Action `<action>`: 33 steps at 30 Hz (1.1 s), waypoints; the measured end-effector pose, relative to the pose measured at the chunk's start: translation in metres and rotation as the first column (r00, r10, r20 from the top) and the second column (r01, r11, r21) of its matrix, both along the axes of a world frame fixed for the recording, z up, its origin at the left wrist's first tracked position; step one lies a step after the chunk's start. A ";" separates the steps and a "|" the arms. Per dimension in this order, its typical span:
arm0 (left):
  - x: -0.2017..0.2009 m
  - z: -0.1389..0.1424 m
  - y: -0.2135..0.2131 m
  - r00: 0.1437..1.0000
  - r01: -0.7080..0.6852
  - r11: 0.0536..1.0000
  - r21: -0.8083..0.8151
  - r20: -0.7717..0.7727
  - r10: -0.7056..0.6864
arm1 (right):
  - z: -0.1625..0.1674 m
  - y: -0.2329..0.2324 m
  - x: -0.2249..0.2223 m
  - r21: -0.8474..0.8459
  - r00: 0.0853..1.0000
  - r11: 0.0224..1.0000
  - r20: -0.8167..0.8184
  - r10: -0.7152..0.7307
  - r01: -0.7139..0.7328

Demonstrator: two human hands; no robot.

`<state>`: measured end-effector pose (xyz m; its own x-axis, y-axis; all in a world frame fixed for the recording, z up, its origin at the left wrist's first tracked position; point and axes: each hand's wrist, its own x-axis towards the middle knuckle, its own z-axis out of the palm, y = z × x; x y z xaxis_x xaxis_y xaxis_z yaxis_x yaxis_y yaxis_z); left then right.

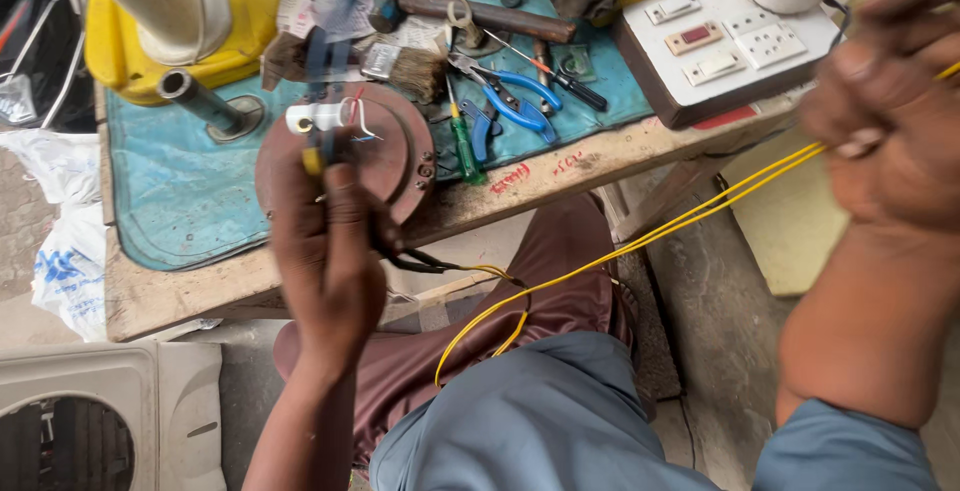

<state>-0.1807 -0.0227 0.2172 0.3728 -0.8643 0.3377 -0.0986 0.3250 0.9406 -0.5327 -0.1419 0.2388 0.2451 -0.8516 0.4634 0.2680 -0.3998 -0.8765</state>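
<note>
My left hand (330,251) grips a round brown motor part (385,146) from below, holding it over the front edge of the workbench. A white connector (318,116) and thin leads sit on the part's top. Black and yellow wires hang from under it. My right hand (880,116), blurred, is raised at the right and pinches a pair of yellow wires (650,241) that stretch tight across my lap toward the left hand.
The wooden workbench (560,171) carries a teal mat (180,191), blue-handled pliers (515,101), a green screwdriver (465,151), a brush (410,69), a hammer (480,16), a white switchboard (725,36) and a yellow container (120,46). A white fan housing (90,416) lies lower left.
</note>
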 end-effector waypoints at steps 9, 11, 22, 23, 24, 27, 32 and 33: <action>0.043 -0.005 0.052 0.941 -0.335 0.928 -0.162 -0.100 0.322 | -0.008 -0.048 -0.076 -0.090 0.844 0.957 -0.453 -0.286 0.276; 0.041 -0.010 0.059 0.938 -0.346 0.928 -0.138 -0.077 0.338 | -0.011 -0.055 -0.093 -0.097 0.796 0.954 -0.530 -0.291 0.284; -0.019 -0.079 0.064 0.909 -0.169 0.985 -0.027 -0.392 0.145 | -0.028 -0.117 -0.158 -0.060 0.518 0.990 -0.848 -0.117 0.125; -0.019 -0.084 0.067 0.900 -0.191 0.981 -0.011 -0.400 0.171 | -0.033 -0.122 -0.158 -0.043 0.495 0.994 -0.864 -0.089 0.104; -0.018 -0.088 0.071 0.891 -0.200 0.980 -0.015 -0.418 0.176 | -0.036 -0.128 -0.158 -0.030 0.474 0.996 -0.878 -0.067 0.085; -0.015 -0.101 0.081 0.866 -0.217 0.976 -0.036 -0.469 0.175 | -0.046 -0.143 -0.153 0.006 0.421 0.999 -0.907 -0.010 0.035; -0.012 -0.124 0.088 0.850 -0.275 0.961 -0.023 -0.473 0.232 | -0.048 -0.158 -0.134 0.032 0.621 0.998 -0.782 0.062 -0.059; -0.010 -0.127 0.089 0.845 -0.279 0.960 -0.016 -0.479 0.238 | -0.050 -0.161 -0.126 0.018 0.623 0.999 -0.781 0.033 -0.029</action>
